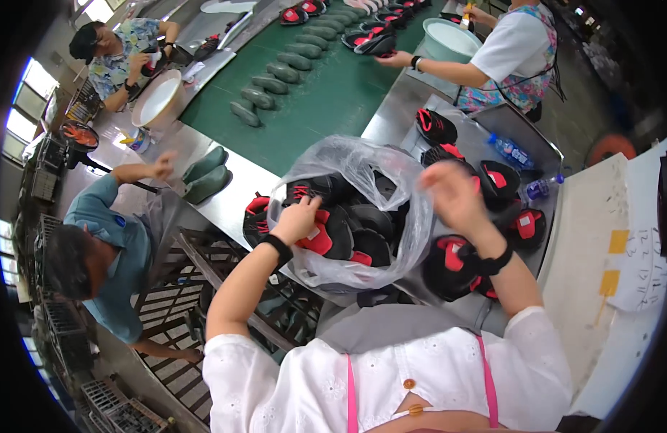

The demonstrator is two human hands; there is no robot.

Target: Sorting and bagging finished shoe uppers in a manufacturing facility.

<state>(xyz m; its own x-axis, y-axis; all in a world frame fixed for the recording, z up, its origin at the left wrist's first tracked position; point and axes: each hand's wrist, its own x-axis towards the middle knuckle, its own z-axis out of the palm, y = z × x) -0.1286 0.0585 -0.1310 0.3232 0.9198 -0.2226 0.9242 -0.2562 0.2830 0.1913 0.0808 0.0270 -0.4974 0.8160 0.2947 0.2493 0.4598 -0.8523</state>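
My left hand is closed on a black-and-red shoe upper at the left side of a clear plastic bag. More black uppers lie heaped inside this bag. My right hand, a little blurred, hovers beside the bag's right rim with its fingers apart and nothing visible in it. Beneath and around that hand, several black-and-red uppers are spread on the metal bench. Another black-and-red shoe piece sits just outside the bag on the left.
A green conveyor belt carries rows of grey-green shoe lasts. Two lasts rest on its left metal edge. Bottles lie at right. Co-workers sit left, far left and far right. A slatted rack stands near left.
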